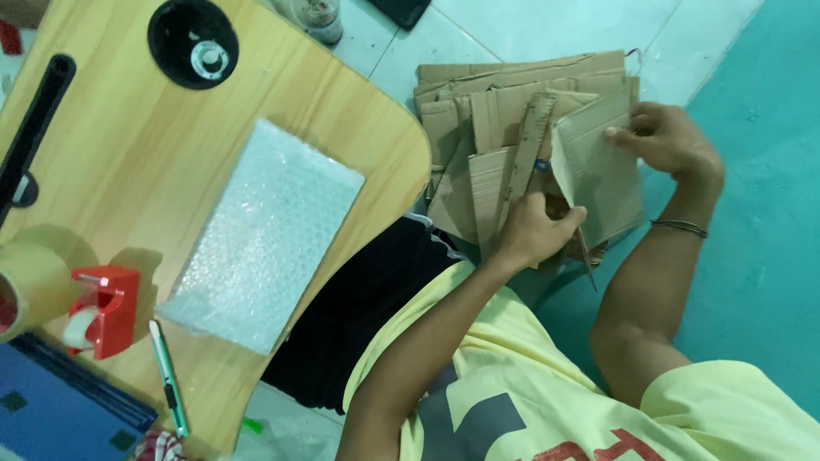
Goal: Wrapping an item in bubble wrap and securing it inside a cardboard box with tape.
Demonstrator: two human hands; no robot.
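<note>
The wooden table [154,145] carries a sheet of bubble wrap [265,235], a red tape dispenser [102,312], a green utility knife [168,377] and a black round dial [193,43]. On the floor [769,213] lies a stack of flat cardboard pieces [478,128].

The person wears a pale yellow T-shirt [512,376] with short sleeves. On its front there is a grey printed shape and, near the lower edge of the shirt, some red marks. Below the shirt, dark black clothing [367,307] covers the lap. Above the shirt's right sleeve, a thin dark bracelet [680,226] goes around the wrist.
</note>
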